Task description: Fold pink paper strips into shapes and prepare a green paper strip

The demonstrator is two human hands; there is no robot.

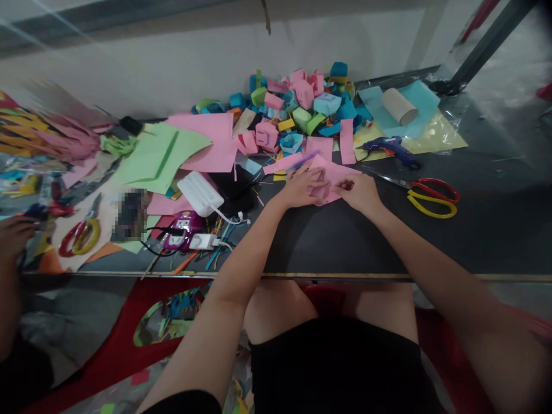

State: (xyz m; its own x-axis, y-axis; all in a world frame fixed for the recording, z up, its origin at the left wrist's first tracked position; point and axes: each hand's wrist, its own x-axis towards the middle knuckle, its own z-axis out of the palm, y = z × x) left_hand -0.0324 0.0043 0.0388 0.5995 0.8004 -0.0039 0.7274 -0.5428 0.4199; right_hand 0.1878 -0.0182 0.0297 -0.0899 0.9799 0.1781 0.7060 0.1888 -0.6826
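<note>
A sheet of pink paper [340,171] lies on the dark table in front of me, with both my hands on it. Over its left part, my left hand [304,187] curls its fingers, holding the paper against the tabletop. The fingertips of my right hand [356,191] pinch the sheet near its lower right edge. Just beyond my left fingers is a thin purple strip or pen [308,156], partly covered. Right of my right hand rest scissors [433,195] with one red and one yellow handle.
Folded paper pieces [302,103] form a heap at the back. A blue glue gun [394,150] and cardboard tube [399,106] lie right. To the left are green paper [159,152], a white power strip [200,192], a purple adapter [183,230], more scissors [80,236] and another person's hand [15,236].
</note>
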